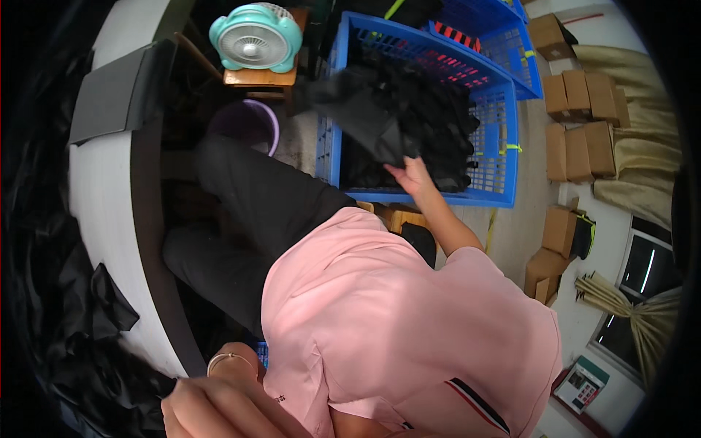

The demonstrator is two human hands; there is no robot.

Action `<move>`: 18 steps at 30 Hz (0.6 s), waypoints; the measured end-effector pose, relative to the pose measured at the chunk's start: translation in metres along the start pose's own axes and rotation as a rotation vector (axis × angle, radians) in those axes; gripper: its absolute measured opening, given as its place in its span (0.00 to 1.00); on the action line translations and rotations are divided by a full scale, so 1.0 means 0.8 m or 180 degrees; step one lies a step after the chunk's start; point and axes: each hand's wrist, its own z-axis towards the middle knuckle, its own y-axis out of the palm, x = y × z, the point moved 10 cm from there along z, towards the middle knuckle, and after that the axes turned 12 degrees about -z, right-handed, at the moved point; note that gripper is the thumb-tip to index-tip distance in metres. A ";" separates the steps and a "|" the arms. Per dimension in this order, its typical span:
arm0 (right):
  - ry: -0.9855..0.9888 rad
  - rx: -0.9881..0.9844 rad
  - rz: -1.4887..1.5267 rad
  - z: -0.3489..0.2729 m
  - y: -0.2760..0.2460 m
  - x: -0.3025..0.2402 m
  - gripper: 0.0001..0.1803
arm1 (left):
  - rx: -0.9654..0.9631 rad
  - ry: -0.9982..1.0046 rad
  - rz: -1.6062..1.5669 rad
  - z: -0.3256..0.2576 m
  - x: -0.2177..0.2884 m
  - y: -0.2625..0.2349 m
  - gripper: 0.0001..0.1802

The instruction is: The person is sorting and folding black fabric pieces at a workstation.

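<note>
My right hand [413, 176] reaches out over a large blue plastic crate [426, 196]. It grips the near corner of a black fabric piece [365, 120], whose far end is smeared by motion. Under it, a heap of black fabric pieces [442, 109] fills much of the crate. Low in the view, near a white tabletop [109, 219], is my left hand [212, 405], with a thin bracelet at its wrist. Its fingers are bent and pressed together; anything inside them is hidden.
A teal fan [252, 44] stands on a wooden stool [266, 77], with a purple bucket [272, 120] below. Black cloth [95, 314] lies along the table's left side, and a grey flat-topped object [109, 95] on its far part. Cardboard boxes [588, 150] line the right wall.
</note>
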 end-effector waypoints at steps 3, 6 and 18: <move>-0.0380 0.0720 0.0194 0.005 -0.183 -0.007 0.21 | 0.1043 -0.0124 -0.0170 0.018 -0.037 0.007 0.06; -0.0809 0.1112 -0.0154 0.001 -0.325 -0.048 0.19 | 0.1035 -0.0382 -0.0213 0.039 -0.048 0.016 0.08; 0.0531 0.3440 -0.1878 -0.077 -0.555 -0.020 0.18 | -0.0065 -0.1215 -0.1034 0.046 -0.070 0.009 0.05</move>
